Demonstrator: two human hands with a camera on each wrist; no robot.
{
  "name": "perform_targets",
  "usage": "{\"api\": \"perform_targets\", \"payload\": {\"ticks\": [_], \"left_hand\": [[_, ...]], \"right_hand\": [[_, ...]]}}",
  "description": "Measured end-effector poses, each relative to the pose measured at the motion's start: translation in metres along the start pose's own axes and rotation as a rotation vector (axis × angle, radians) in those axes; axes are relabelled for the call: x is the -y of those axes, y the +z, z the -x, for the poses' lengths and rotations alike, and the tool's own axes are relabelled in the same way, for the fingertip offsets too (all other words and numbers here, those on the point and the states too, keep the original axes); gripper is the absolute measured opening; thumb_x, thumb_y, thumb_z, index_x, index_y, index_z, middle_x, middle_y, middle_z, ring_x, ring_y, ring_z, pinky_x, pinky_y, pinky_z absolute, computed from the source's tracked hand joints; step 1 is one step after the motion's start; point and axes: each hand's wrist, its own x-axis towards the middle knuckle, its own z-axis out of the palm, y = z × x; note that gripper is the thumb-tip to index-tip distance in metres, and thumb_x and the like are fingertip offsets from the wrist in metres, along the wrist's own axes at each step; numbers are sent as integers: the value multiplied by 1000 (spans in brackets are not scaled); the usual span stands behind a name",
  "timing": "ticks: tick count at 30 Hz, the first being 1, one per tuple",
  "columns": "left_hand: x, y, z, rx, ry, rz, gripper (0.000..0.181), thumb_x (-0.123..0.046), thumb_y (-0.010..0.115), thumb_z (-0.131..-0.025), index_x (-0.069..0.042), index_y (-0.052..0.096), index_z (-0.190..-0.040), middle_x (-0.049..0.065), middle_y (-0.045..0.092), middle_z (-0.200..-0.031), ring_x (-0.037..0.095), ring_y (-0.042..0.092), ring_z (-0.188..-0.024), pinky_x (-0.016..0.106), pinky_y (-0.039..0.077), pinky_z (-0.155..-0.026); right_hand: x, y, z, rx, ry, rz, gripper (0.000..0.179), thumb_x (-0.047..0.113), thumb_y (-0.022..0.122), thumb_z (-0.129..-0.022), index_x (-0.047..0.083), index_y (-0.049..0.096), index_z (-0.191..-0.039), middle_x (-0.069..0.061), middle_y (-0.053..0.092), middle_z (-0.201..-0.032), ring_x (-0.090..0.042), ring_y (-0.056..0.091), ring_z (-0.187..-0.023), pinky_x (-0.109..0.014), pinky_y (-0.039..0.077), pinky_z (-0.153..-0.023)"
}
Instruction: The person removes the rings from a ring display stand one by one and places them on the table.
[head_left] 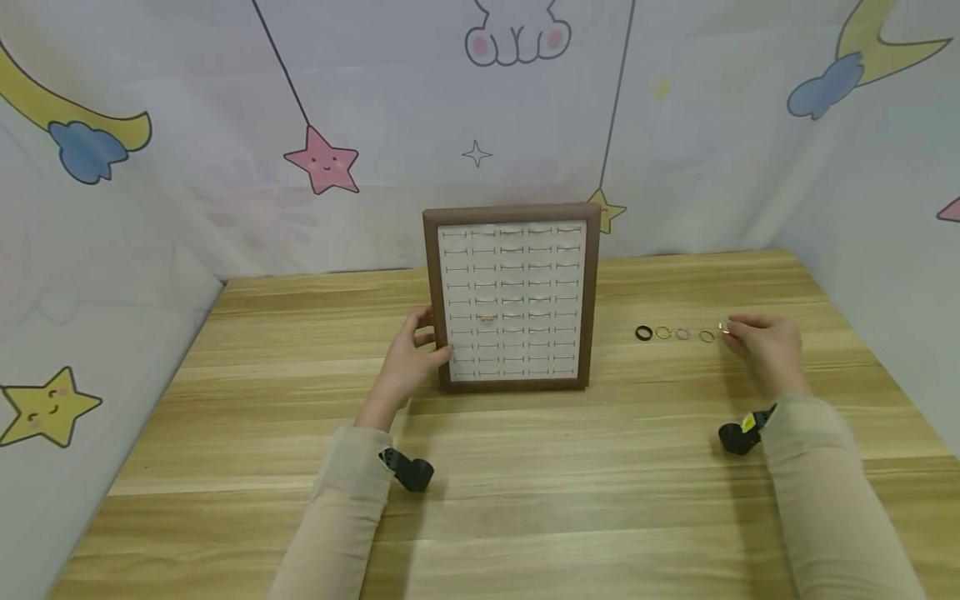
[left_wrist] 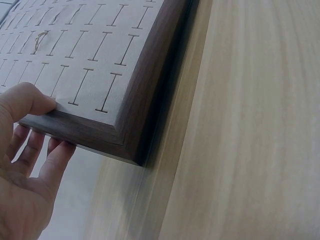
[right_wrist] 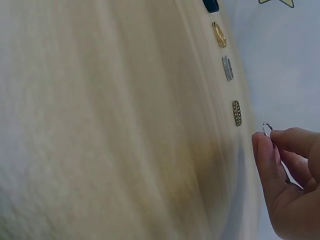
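Note:
A brown-framed ring display board [head_left: 513, 300] with rows of slots in its pale face stands upright on the table. My left hand [head_left: 411, 354] grips its left edge, thumb on the front and fingers behind, as the left wrist view shows. One gold ring [head_left: 487, 317] sits in a slot left of the middle. Over at the right, my right hand [head_left: 768, 346] pinches a silver ring [right_wrist: 268, 129] between thumb and fingertips. To the left of that hand lie a black ring [head_left: 644, 332], a gold ring [head_left: 663, 332], a silver ring [head_left: 682, 334] and a dark patterned ring [right_wrist: 237, 113].
The wood-grain table [head_left: 570, 483] runs back to a pale cloth backdrop [head_left: 420, 108] printed with stars, moons and clouds. Small black cameras are strapped at both wrists, the left camera [head_left: 408, 469] and the right camera [head_left: 741, 437].

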Motion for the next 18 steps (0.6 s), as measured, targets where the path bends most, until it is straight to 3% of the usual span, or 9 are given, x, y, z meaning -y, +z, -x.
{"api": "perform_targets", "payload": {"ticks": [9, 18], "left_hand": [[-1, 0, 1, 1, 5, 0, 71, -1, 60, -89, -14, 26, -149, 13, 32, -149, 34, 39, -134, 47, 46, -103], [0, 0, 1, -4, 11, -3, 70, -2, 61, -88, -15, 28, -148, 12, 34, -148, 33, 40, -133, 46, 47, -102]], "right_hand": [[-9, -3, -3, 15, -45, 31, 38, -8, 56, -87, 20, 68, -66, 12, 64, -67, 4, 64, -63, -9, 54, -64], [-9, -4, -6, 14, -70, 206, 41, -6, 57, -87, 28, 65, -64, 19, 63, -64, 8, 62, -60, -7, 52, -61]]}}
